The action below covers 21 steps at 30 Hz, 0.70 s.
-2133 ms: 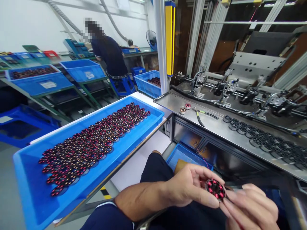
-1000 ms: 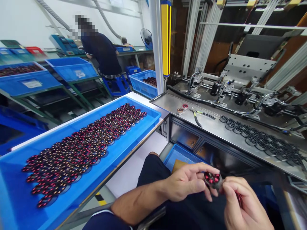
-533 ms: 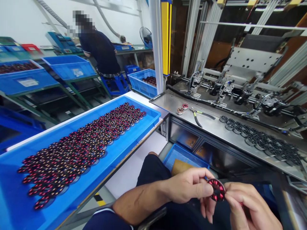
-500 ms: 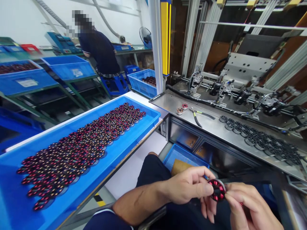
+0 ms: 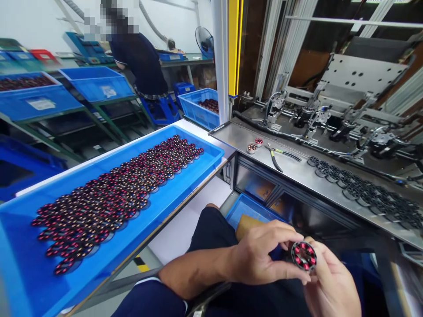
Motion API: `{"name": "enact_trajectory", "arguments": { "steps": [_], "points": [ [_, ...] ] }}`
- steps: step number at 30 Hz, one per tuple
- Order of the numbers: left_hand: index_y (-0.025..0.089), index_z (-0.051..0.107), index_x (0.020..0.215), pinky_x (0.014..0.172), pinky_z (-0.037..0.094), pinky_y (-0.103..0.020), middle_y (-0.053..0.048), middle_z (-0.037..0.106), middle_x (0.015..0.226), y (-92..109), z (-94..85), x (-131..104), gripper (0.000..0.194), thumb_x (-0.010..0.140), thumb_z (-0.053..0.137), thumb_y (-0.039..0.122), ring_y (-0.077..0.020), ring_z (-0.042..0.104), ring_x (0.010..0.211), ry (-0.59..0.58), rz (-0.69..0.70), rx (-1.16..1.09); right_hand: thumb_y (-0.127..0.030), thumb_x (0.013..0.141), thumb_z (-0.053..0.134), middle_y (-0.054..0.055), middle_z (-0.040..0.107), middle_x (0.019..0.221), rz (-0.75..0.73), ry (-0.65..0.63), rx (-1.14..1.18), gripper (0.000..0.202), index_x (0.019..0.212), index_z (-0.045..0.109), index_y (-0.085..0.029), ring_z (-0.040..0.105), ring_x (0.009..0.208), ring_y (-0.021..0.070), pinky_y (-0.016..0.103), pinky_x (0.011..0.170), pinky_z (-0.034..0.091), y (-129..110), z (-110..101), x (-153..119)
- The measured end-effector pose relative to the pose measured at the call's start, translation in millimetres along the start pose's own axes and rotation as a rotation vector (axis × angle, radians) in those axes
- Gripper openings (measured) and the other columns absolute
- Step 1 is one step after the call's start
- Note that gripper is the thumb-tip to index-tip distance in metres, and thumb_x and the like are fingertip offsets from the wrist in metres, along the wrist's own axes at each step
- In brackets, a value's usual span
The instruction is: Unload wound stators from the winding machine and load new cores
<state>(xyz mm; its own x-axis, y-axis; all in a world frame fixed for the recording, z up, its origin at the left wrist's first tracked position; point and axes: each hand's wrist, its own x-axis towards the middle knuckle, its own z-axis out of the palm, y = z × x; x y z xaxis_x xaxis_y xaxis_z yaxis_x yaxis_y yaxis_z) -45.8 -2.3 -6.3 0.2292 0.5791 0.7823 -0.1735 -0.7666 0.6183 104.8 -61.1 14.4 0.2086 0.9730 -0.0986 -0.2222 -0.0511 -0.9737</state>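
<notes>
Above my lap, both hands are closed around a round motor stator (image 5: 303, 256) with red windings and a dark rim; its open face is turned up toward me. The thumb and forefinger of my left hand (image 5: 264, 254) grip it from the left. My right hand (image 5: 334, 279) pinches its right edge, with some fingers hidden behind it. To the left, a long blue tray (image 5: 185, 187) carries rows of similar stators (image 5: 125, 187) with red and copper-coloured windings.
On the metal bench lie cutting pliers (image 5: 276, 157), two loose stators (image 5: 251, 148) and rows of black rings (image 5: 360, 182). Machine fixtures (image 5: 307, 112) stand behind them. A blue bin (image 5: 241, 210) sits under the bench. Further back, a co-worker (image 5: 140, 66) sits near blue crates (image 5: 95, 88).
The stator has been turned, so its face now points more toward me. My right hand has shifted left and wrapped closer around it. The view has moved slightly.
</notes>
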Motion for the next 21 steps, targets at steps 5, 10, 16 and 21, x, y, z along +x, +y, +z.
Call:
{"name": "enact_trajectory", "arguments": {
  "steps": [5, 10, 16, 21],
  "points": [
    [0.011, 0.07, 0.116, 0.083, 0.059, -0.029, -0.015, 0.076, 0.104, 9, -5.3, 2, 0.052, 0.073, 0.085, 0.037, -0.0221, 0.071, 0.091, -0.089, -0.255, -0.011, -0.036, 0.084, 0.074, 0.003, 0.057, 0.063, 0.018, -0.038, 0.042, 0.025, 0.071, 0.069, -0.016, 0.053, 0.056, 0.0108, 0.019, 0.047, 0.046, 7, -4, 4],
    [0.011, 0.071, 0.115, 0.082, 0.06, -0.03, -0.016, 0.076, 0.107, 12, -9.2, 5, 0.047, 0.074, 0.085, 0.031, -0.0222, 0.071, 0.093, -0.078, -0.307, -0.112, -0.035, 0.09, 0.067, 0.002, 0.057, 0.064, -0.054, -0.065, -0.008, 0.027, 0.07, 0.067, -0.016, 0.054, 0.053, 0.0111, 0.02, 0.043, 0.044, 8, -3, 3],
    [0.015, 0.075, 0.099, 0.098, 0.056, -0.037, -0.015, 0.072, 0.119, 11, -7.8, 5, 0.023, 0.077, 0.08, 0.02, -0.0236, 0.07, 0.109, -0.138, -0.436, -0.489, -0.017, 0.092, 0.062, 0.002, 0.058, 0.073, -0.599, 0.063, -0.336, 0.013, 0.079, 0.064, -0.018, 0.057, 0.062, 0.0124, 0.024, 0.053, 0.047, 5, -7, 1],
    [0.015, 0.065, 0.117, 0.084, 0.058, -0.032, -0.012, 0.073, 0.105, 5, 4.4, -2, 0.071, 0.056, 0.097, 0.03, -0.0178, 0.072, 0.091, -0.096, -0.876, -0.959, -0.012, 0.092, 0.058, 0.004, 0.065, 0.084, -0.907, -0.081, -0.748, 0.01, 0.092, 0.065, -0.019, 0.065, 0.076, 0.0145, 0.026, 0.065, 0.052, -9, -27, 2]
  ]
}}
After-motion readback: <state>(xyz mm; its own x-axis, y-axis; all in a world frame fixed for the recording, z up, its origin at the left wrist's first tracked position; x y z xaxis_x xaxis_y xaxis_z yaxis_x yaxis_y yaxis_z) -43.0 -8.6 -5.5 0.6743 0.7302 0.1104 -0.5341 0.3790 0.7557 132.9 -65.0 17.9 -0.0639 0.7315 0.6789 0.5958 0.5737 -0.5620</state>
